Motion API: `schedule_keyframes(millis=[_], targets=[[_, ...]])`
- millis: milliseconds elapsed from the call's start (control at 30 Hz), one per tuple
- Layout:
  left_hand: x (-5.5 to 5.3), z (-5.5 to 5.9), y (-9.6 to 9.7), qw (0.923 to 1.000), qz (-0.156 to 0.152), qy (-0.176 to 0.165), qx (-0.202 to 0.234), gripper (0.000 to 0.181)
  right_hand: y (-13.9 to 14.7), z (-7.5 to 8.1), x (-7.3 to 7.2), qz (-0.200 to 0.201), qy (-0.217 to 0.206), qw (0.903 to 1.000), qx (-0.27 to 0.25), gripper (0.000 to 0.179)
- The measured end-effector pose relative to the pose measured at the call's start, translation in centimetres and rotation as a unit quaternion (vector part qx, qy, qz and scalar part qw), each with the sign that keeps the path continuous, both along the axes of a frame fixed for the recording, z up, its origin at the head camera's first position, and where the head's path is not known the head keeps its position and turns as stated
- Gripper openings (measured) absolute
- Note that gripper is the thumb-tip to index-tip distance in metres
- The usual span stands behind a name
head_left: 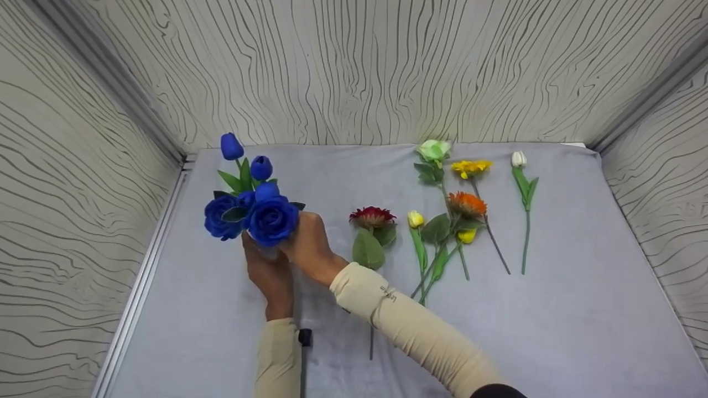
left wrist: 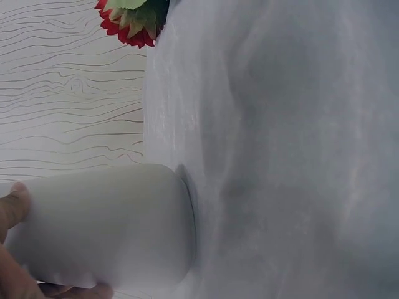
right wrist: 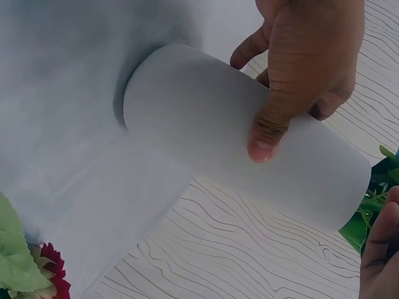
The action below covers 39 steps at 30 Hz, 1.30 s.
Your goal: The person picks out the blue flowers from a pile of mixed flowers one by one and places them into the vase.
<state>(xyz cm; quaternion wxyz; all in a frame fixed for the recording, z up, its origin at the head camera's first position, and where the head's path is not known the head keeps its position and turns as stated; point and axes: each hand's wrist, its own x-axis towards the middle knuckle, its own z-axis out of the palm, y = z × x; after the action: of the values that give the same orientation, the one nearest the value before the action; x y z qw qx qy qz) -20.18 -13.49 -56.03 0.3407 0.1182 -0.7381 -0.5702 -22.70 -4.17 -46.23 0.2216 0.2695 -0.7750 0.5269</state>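
My left hand (head_left: 271,276) grips a plain white vase (right wrist: 206,118), thumb and fingers wrapped round its side. The vase stands on the cloth, mostly hidden from the head view by flowers and hands. Blue roses (head_left: 272,220) and blue tulips (head_left: 261,167) with green leaves rise from its mouth. My right hand (head_left: 312,243) is at the front rose, its fingertips hidden behind the bloom. In the right wrist view its bent fingers (right wrist: 377,243) are beside the green leaves (right wrist: 361,230) at the vase's mouth; I cannot tell whether they pinch a stem.
Right of the hands lies a dark red flower (head_left: 372,217). Farther right are an orange flower (head_left: 467,204), yellow tulips (head_left: 416,219), a yellow flower (head_left: 471,168), a pale green rose (head_left: 433,150) and a white tulip (head_left: 519,160). Patterned walls (head_left: 359,72) enclose the grey cloth (head_left: 586,309).
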Motion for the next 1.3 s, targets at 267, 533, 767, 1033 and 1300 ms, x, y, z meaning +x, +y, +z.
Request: schedule_keyframes(millis=[267, 533, 767, 1033, 1300], targets=[[0.5, 1.9, 0.6, 0.9952, -0.036, 0.09, 0.009, 0.073, -0.1, -0.3, -0.2, 0.01, 0.039, 0.9991, 0.014, 0.015], [0.1, -0.5, -0.1, 0.9991, 0.007, 0.033, -0.027, 0.086, 0.2, -0.3, 0.3, 0.043, 0.031, 0.9973, 0.05, 0.031], [0.1, -0.3, -0.1, 0.9996, 0.008, 0.001, -0.029, 0.085, 0.2, -0.3, 0.6, 0.042, 0.0, 0.9965, 0.072, 0.024], [-0.3, 0.6, 0.2, 0.936, -0.156, 0.156, 0.274, 0.046, -0.2, 0.5, 1.1, 0.034, -0.001, 0.9987, 0.037, 0.036], [-0.2, -0.2, 0.0, 0.9989, -0.013, 0.026, 0.036, 0.087, -0.7, 1.0, 0.8, -0.017, 0.044, 0.9987, 0.017, 0.012]])
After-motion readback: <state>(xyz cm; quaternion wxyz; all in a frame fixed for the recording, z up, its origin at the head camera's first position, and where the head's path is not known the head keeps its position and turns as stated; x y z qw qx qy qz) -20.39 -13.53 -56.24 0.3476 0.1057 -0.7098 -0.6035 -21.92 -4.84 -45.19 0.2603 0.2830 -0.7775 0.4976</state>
